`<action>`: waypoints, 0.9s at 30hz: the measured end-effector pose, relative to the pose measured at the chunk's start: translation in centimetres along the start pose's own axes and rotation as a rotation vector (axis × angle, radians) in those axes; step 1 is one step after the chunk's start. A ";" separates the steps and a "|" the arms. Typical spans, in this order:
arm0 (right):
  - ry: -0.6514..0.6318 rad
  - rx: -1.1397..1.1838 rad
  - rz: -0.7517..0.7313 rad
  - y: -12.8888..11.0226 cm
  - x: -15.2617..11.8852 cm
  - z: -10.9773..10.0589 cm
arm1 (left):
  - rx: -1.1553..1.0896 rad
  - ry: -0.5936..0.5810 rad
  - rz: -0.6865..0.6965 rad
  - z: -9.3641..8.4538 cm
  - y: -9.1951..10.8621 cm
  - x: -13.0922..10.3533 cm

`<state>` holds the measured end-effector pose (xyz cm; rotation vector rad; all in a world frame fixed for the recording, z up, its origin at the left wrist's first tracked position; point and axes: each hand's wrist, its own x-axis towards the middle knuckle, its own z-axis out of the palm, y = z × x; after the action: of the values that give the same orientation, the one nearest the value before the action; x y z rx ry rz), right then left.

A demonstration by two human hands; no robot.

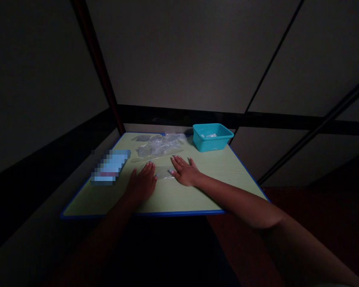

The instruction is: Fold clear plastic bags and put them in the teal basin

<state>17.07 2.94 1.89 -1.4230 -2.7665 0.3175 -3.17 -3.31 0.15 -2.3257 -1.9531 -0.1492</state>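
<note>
A clear plastic bag (164, 172) lies flat on the table between my two hands. On its left end rests my left hand (143, 184), palm down with the fingers stretched forward. My right hand (184, 171) lies flat over the right end, fingers spread. Beyond them is a crumpled heap of clear plastic bags (160, 146), apart from both hands. What sits under my palms is hidden.
The pale table (173, 199) has a blue edge. A turquoise basket (211, 144) with some whitish pieces inside stands at the back right. A blurred-out flat rectangular object (111, 166) lies at the left edge. Walls rise behind and to the left.
</note>
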 end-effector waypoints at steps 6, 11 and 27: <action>0.000 -0.052 0.094 4.3 -1.9 -0.5 | -0.023 -0.007 -0.002 0.1 -0.3 0.0; 0.001 -0.092 0.099 4.7 -2.0 -0.4 | -0.026 0.010 -0.043 -0.2 0.2 -0.2; 0.019 -0.164 0.087 5.1 -1.7 0.2 | -0.260 -0.094 0.195 -0.1 11.1 2.8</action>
<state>22.13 4.44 0.86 -1.5747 -2.7770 0.0791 8.26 -2.54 0.48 -2.7194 -1.8293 -0.2992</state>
